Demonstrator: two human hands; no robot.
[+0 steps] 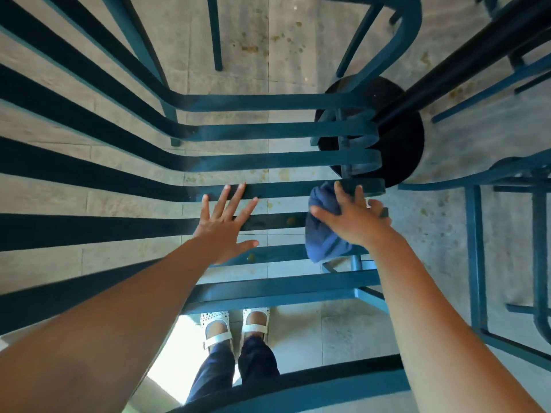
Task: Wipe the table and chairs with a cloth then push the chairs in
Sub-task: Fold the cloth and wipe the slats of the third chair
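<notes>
The person is bent over a blue slatted chair, looking straight down through its seat slats to the tiled floor and their own white shoes. The left hand lies flat on the middle slats with its fingers straight and spread wide, holding nothing and, as I judge it, steadying the chair. The right hand is just to the right of it, its fingers curled over a bunched blue cloth and pressing it onto the right ends of the same slats, where the seat rounds off above a black round base and its dark pole. The cloth's loose part hangs down past the nearer slats. So the chair-wiping step looks to be in hand, with the cloth at the seat's right edge; whether the counter has been wiped I cannot tell, as its top is not in sight. More blue chair frames stand on the right and at the far side. Next, I would expect the cloth to be drawn leftward along each slat in turn, which needs firm pressure and a grip that keeps the fabric from slipping through the gaps, while the flat hand shifts out of its path. Pushing the chairs in comes only after that.
</notes>
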